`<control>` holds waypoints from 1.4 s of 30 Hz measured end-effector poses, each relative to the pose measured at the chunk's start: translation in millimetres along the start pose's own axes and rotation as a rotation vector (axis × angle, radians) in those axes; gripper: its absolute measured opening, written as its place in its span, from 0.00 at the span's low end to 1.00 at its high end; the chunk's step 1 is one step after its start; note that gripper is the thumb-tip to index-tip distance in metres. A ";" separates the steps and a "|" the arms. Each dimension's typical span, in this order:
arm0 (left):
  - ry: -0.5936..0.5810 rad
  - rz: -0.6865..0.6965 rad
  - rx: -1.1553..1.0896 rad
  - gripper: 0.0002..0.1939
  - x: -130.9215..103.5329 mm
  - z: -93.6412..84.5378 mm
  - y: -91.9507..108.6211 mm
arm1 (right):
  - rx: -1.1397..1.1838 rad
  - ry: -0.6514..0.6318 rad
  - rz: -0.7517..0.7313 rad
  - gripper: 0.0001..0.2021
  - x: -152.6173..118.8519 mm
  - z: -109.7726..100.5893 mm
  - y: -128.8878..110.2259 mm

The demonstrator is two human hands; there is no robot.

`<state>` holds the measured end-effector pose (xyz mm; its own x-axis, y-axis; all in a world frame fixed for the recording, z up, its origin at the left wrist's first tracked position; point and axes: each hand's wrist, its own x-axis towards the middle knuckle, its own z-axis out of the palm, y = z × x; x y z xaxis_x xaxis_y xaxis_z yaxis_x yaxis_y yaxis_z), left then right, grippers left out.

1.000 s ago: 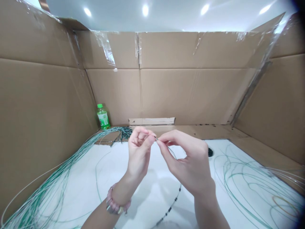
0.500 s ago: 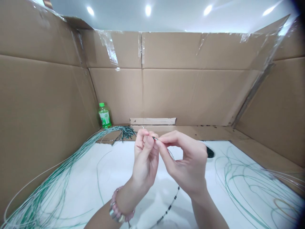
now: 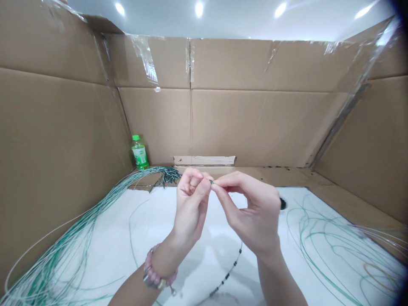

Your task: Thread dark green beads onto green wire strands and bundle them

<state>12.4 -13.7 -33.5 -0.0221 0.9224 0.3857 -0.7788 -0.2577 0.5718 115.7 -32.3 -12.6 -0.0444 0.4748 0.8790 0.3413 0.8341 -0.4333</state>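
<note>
Above the middle of the white tabletop (image 3: 219, 229), my left hand (image 3: 193, 199) and my right hand (image 3: 250, 208) meet at their fingertips. Both pinch a small dark green piece (image 3: 211, 182) that looks like the end of a thin cord; most of it is hidden by the fingers. Below my right hand, a thin strand with black beads (image 3: 227, 276) curves down across the tabletop. Where its upper end goes is hidden behind that hand. A pink beaded bracelet (image 3: 153, 267) is round my left wrist.
A bundle of green and white cords (image 3: 92, 221) lies at the left, its dark knotted ends (image 3: 168, 175) near the back. Loose green cords (image 3: 321, 238) spread at the right. A green bottle (image 3: 139, 154) stands in the back left corner. Cardboard walls (image 3: 248, 123) surround the table. A black clump (image 3: 283, 204) shows behind my right hand.
My hands have shifted slightly and their fingertips are closer together. The pale bit seen between them is covered, and a green tip shows there.
</note>
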 end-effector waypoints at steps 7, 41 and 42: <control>-0.081 0.186 0.176 0.06 3.6 -4.9 3.5 | 0.123 0.035 0.056 0.08 -1.9 -2.8 1.4; -0.279 0.446 0.384 0.09 11.6 -14.7 13.2 | -0.053 0.061 -0.060 0.08 2.4 -4.5 -2.9; -0.266 0.453 0.398 0.09 11.9 -15.0 13.0 | -0.063 0.052 -0.069 0.08 2.8 -4.7 -2.8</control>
<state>-7.4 -1.8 -32.4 -0.0980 0.6080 0.7879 -0.4360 -0.7379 0.5152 119.0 -34.6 -8.0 -0.0215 0.4000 0.9163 0.3976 0.8443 -0.3593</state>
